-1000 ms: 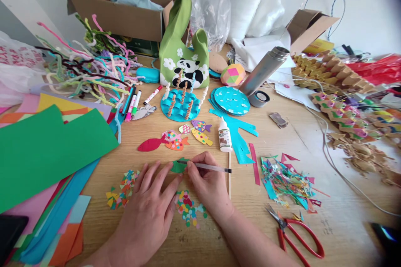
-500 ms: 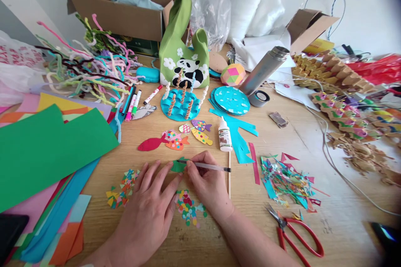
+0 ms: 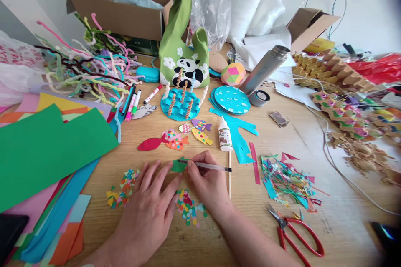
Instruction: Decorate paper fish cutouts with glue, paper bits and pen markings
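Note:
My right hand [image 3: 209, 179] grips a pen [image 3: 210, 166] with a clear barrel and dark end. Its tip meets a small green paper cutout [image 3: 178, 165], partly covered by my fingers. Flat on the table, with fingers spread, my left hand [image 3: 150, 204] reaches the cutout's lower left edge. Around my hands are loose colored paper dots [image 3: 187, 208] and small paper triangles [image 3: 113, 198]. Just beyond the cutout lie decorated paper fish, among them a red fish [image 3: 151, 143], an orange fish [image 3: 177, 143] and a yellow fish [image 3: 202, 136].
Green paper sheets [image 3: 56, 154] cover the left side. A glue bottle [image 3: 224, 135] stands ahead of my right hand. Red-handled scissors [image 3: 296, 233] and paper scraps [image 3: 288, 179] lie to the right. Farther back are a blue woven disc [image 3: 180, 110], a steel flask [image 3: 266, 69] and a green bag [image 3: 175, 37].

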`<state>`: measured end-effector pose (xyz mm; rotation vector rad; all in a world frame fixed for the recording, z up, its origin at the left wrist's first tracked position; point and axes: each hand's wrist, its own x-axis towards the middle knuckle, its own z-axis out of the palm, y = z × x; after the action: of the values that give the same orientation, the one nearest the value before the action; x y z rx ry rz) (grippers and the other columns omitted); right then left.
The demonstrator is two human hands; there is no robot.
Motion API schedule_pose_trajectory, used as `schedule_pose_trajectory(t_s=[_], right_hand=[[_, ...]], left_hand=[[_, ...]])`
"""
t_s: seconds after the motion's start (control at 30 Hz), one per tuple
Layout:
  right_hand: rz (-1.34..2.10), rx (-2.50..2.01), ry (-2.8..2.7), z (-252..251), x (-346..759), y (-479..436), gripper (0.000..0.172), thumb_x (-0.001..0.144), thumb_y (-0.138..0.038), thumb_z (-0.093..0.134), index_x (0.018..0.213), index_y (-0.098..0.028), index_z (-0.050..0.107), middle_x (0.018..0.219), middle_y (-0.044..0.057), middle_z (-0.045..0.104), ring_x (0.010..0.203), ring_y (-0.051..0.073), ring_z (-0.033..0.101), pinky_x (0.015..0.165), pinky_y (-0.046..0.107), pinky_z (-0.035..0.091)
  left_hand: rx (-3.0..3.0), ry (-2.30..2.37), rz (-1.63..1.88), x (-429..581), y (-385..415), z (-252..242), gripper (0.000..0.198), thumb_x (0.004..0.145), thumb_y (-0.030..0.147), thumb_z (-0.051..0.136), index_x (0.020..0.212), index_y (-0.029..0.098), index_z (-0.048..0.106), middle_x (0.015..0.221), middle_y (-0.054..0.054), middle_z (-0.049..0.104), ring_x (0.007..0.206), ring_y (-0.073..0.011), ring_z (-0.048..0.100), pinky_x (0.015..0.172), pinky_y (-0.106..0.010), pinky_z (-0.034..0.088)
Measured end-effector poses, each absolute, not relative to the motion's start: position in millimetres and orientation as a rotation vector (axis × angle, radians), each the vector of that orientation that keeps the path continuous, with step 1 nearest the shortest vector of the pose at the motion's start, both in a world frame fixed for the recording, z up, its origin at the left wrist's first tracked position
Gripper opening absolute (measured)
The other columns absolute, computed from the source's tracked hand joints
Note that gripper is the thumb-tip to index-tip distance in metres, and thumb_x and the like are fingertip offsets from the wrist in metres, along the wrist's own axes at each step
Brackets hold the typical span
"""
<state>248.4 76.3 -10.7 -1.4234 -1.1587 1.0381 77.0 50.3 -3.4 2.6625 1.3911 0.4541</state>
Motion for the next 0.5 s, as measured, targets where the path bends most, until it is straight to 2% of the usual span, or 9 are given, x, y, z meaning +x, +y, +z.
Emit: schedule_pose_trajectory(t_s=[0.5], right_hand=[[1.059, -1.404, -1.168, -12.0, 249.4, 75.3, 0.015, 0.087, -0.028, 0.061, 0.077, -0.021, 0.052, 0.063, -0.004, 0.052, 0.052, 0.011, 0.045, 0.048, 0.023, 0.033]], left_hand=[[2.672, 1.378, 0.436, 76.7, 50.7, -5.5, 0.046, 0.093, 0.019, 0.051, 0.138, 0.025, 0.053, 0.144, -0.01, 0.048, 0.136, -0.0332, 0.038, 0.113, -0.06, 0.037]])
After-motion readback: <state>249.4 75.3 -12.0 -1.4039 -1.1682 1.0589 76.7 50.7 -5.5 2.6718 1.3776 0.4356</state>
